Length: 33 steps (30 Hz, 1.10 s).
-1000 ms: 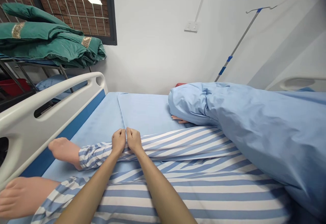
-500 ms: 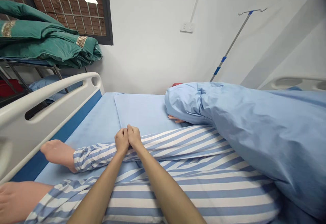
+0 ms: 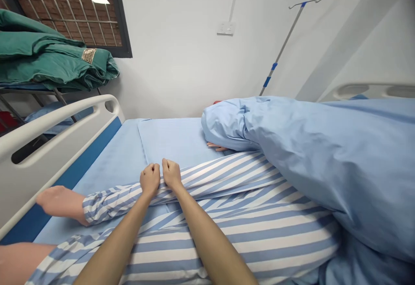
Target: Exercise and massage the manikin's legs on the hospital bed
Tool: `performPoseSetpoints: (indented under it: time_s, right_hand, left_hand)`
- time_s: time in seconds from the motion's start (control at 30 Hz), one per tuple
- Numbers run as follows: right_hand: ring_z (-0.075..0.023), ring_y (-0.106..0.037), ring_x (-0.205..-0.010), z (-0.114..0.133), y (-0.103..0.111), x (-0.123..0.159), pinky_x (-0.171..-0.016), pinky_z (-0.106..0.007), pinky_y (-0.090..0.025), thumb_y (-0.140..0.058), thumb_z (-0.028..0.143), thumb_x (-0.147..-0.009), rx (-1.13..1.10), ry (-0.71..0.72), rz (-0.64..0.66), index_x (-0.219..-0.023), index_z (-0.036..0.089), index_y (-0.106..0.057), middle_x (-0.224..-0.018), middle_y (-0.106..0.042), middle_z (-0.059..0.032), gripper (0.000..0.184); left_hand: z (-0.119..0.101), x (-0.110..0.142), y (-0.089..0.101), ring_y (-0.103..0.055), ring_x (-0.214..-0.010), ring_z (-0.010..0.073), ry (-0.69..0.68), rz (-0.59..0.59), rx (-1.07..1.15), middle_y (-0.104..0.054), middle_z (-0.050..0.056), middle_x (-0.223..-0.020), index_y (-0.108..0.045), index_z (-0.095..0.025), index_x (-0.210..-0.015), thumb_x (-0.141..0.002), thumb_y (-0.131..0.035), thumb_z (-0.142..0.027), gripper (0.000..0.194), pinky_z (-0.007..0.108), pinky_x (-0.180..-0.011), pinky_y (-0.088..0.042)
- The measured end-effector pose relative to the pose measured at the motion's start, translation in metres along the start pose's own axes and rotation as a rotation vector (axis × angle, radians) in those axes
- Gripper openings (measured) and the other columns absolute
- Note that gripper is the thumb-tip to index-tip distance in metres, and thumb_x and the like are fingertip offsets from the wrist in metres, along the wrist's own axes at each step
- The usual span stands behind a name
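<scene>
My left hand (image 3: 150, 179) and my right hand (image 3: 171, 174) are both closed side by side on the far edge of a blue-and-white striped trouser leg (image 3: 207, 181), gripping the cloth. The striped trousers (image 3: 227, 233) clothe a figure lying on the bed; a bare foot (image 3: 60, 200) sticks out of the far leg at the left, and another limb (image 3: 19, 263) shows at the bottom left. A light blue quilt (image 3: 308, 155) is bunched over the figure's upper part at the right, with fingers (image 3: 215, 147) showing under its edge.
The light blue bed sheet (image 3: 162, 140) lies beyond my hands. A white and blue footboard (image 3: 55, 146) borders the left. Folded green bedding (image 3: 55, 62) rests on a rack behind it. An IV pole (image 3: 282, 47) leans against the white wall.
My view has swung right and slightly up, so everything slid left in the picture. Both hands keep their grip on the striped cloth, now a little apart.
</scene>
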State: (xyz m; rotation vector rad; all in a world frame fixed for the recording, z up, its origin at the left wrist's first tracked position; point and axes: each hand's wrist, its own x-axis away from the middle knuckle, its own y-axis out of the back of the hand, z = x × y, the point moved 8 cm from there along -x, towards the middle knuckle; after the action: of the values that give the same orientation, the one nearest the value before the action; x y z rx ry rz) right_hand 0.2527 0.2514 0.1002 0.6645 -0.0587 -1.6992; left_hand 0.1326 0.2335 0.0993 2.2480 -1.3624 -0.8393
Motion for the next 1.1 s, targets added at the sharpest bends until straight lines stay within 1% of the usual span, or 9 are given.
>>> performPoseSetpoints:
  time_s: [0.17, 0.23, 0.33, 0.43, 0.5, 0.63, 0.73, 0.93, 1.1]
  right_hand:
    - [-0.0108, -0.038, -0.051, -0.008, 0.008, -0.007, -0.049, -0.022, -0.027, -0.029, 0.040, -0.086, -0.230, -0.073, -0.011, -0.052, 0.018, -0.044, -0.050, -0.044, 0.0022, 0.042]
    - [-0.0102, -0.038, -0.051, -0.012, 0.010, -0.008, -0.049, -0.022, -0.027, -0.031, 0.040, -0.085, -0.311, -0.097, -0.014, -0.053, 0.018, -0.042, -0.050, -0.043, 0.0027, 0.040]
    - [-0.0093, -0.034, -0.049, -0.019, 0.012, -0.009, -0.047, -0.021, -0.027, -0.032, 0.041, -0.084, -0.377, -0.158, -0.040, -0.052, 0.019, -0.037, -0.048, -0.036, 0.0044, 0.040]
    - [-0.0093, -0.034, -0.049, -0.020, 0.012, -0.012, -0.047, -0.021, -0.027, -0.031, 0.040, -0.085, -0.332, -0.205, -0.003, -0.052, 0.019, -0.038, -0.048, -0.036, 0.0044, 0.040]
    - [-0.0099, -0.037, -0.050, -0.016, 0.016, -0.016, -0.049, -0.022, -0.028, -0.030, 0.039, -0.086, -0.199, -0.194, 0.053, -0.052, 0.018, -0.042, -0.048, -0.040, 0.0032, 0.041]
    - [-0.0108, -0.041, -0.054, -0.007, 0.032, -0.022, -0.054, -0.022, -0.028, -0.030, 0.038, -0.087, 0.111, -0.034, 0.142, -0.055, 0.018, -0.052, -0.053, -0.051, 0.0006, 0.044]
    - [-0.0106, -0.042, -0.055, -0.013, 0.044, -0.020, -0.056, -0.023, -0.027, -0.029, 0.037, -0.089, 0.212, 0.017, 0.154, -0.057, 0.018, -0.054, -0.056, -0.054, -0.0003, 0.045]
    - [-0.0095, -0.037, -0.051, -0.023, 0.053, -0.015, -0.052, -0.023, -0.024, -0.028, 0.039, -0.089, 0.099, 0.028, 0.093, -0.054, 0.018, -0.048, -0.050, -0.044, 0.0025, 0.046]
    - [-0.0087, -0.033, -0.049, -0.030, 0.061, -0.023, -0.050, -0.022, -0.025, -0.029, 0.044, -0.087, -0.143, -0.033, 0.043, -0.050, 0.018, -0.037, -0.047, -0.034, 0.0047, 0.046]
  left_hand:
    - [-0.026, -0.004, -0.016, -0.036, -0.051, 0.0108, 0.012, 0.001, 0.147, -0.043, -0.003, -0.047, -0.039, -0.019, -0.048, -0.075, -0.038, -0.033, 0.030, 0.024, -0.053, -0.026]
    - [-0.029, -0.004, -0.021, -0.036, -0.051, 0.0105, 0.061, -0.027, 0.221, -0.041, -0.003, -0.046, -0.037, -0.020, -0.048, -0.075, -0.037, -0.032, 0.031, 0.024, -0.052, -0.027]
    - [-0.030, 0.001, -0.029, -0.034, -0.050, 0.0101, 0.057, -0.028, 0.184, -0.040, -0.004, -0.045, -0.036, -0.020, -0.048, -0.076, -0.037, -0.034, 0.032, 0.024, -0.051, -0.026]
    - [-0.029, 0.005, -0.031, -0.034, -0.050, 0.0098, 0.021, -0.021, 0.120, -0.042, -0.003, -0.047, -0.037, -0.019, -0.049, -0.078, -0.036, -0.034, 0.033, 0.024, -0.052, -0.025]
    - [-0.028, 0.005, -0.032, -0.034, -0.050, 0.0098, 0.021, -0.013, 0.092, -0.044, -0.003, -0.048, -0.037, -0.019, -0.049, -0.078, -0.035, -0.033, 0.033, 0.023, -0.052, -0.025]
    - [-0.029, 0.004, -0.036, -0.033, -0.051, 0.0098, 0.003, 0.004, 0.029, -0.042, -0.004, -0.049, -0.037, -0.019, -0.050, -0.079, -0.035, -0.033, 0.032, 0.024, -0.052, -0.024]
    - [-0.029, 0.005, -0.036, -0.033, -0.051, 0.0096, -0.006, -0.018, 0.005, -0.040, -0.004, -0.049, -0.036, -0.019, -0.050, -0.078, -0.035, -0.033, 0.032, 0.023, -0.052, -0.024]
    - [-0.031, 0.004, -0.040, -0.032, -0.051, 0.0096, 0.014, 0.017, 0.003, -0.039, -0.004, -0.048, -0.037, -0.019, -0.047, -0.075, -0.037, -0.034, 0.031, 0.023, -0.051, -0.024]
    - [-0.046, -0.011, -0.055, -0.033, -0.047, 0.0094, 0.116, 0.014, 0.229, -0.034, -0.004, -0.043, -0.039, -0.019, -0.046, -0.073, -0.036, -0.038, 0.033, 0.024, -0.048, -0.026]
